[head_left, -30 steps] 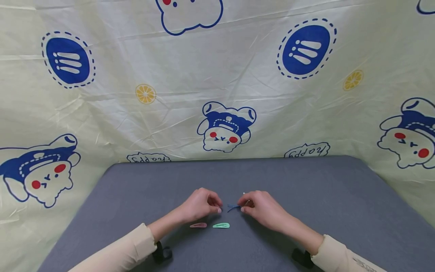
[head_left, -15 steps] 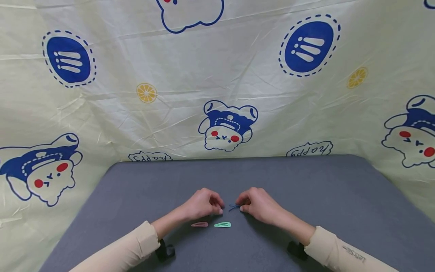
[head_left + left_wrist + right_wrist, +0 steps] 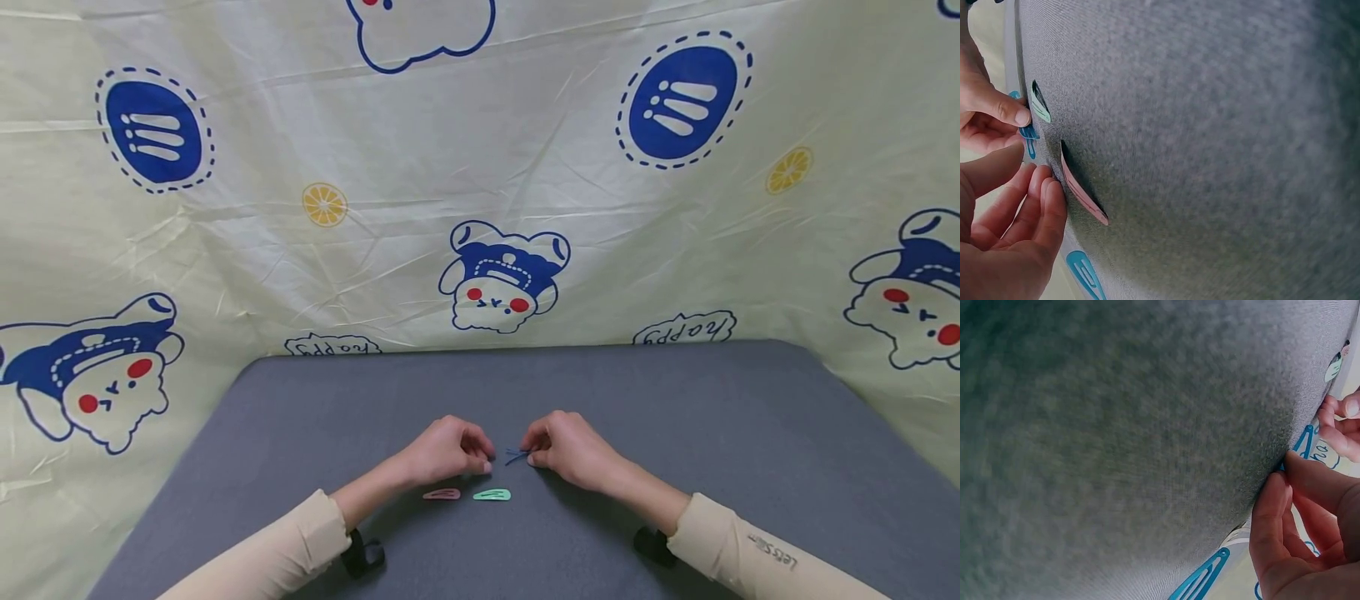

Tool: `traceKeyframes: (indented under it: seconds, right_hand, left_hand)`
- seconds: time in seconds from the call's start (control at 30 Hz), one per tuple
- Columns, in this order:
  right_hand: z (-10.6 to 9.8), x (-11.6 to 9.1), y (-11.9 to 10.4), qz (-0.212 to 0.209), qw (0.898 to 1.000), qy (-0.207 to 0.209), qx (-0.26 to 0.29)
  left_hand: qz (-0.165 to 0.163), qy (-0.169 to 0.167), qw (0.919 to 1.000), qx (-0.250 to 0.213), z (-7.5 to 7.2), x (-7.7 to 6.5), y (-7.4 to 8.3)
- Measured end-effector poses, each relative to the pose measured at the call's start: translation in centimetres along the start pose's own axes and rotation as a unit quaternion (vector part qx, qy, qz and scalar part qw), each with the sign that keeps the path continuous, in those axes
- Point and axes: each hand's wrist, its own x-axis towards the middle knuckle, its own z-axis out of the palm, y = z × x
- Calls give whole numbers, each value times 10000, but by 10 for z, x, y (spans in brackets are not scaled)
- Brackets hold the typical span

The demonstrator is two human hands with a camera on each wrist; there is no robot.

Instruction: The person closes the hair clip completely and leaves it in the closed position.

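Between the thumb and fingers of my right hand [image 3: 573, 450] a blue hair clip [image 3: 515, 456] is pinched, its thin prongs pointing left and spread apart. The right wrist view shows this clip [image 3: 1302, 442] beyond the thumb. My left hand [image 3: 448, 450] hovers just left of those prongs, fingers loosely bent, with a small gap to them. In the left wrist view that hand [image 3: 1016, 231] holds nothing between thumb and fingers. A pink hair clip [image 3: 441, 494] and a mint-green hair clip [image 3: 492, 495] lie side by side on the table, nearer than the hands.
Both hands are over a dark grey cloth-covered table [image 3: 337, 417]. A pale curtain [image 3: 390, 167] printed with blue figures hangs behind its far edge. A blue barred shape [image 3: 1086, 275] shows beyond the left hand; whether it is a clip or a print, I cannot tell.
My right hand has shifted slightly leftward with the blue hair clip, closer to the left hand. The left hand, pink clip and green clip have hardly moved.
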Motion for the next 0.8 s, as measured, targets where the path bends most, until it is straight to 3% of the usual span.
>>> traceKeyframes:
  seconds: [0.47, 0.8]
  right_hand:
    - [0, -4, -4, -73, 9996, 144, -244]
    - [-2, -7, -10, -37, 9994, 290, -205]
  left_hand:
    - [52, 3, 9997, -247, -5, -7, 5]
    - [53, 248, 9995, -178, -13, -13, 7]
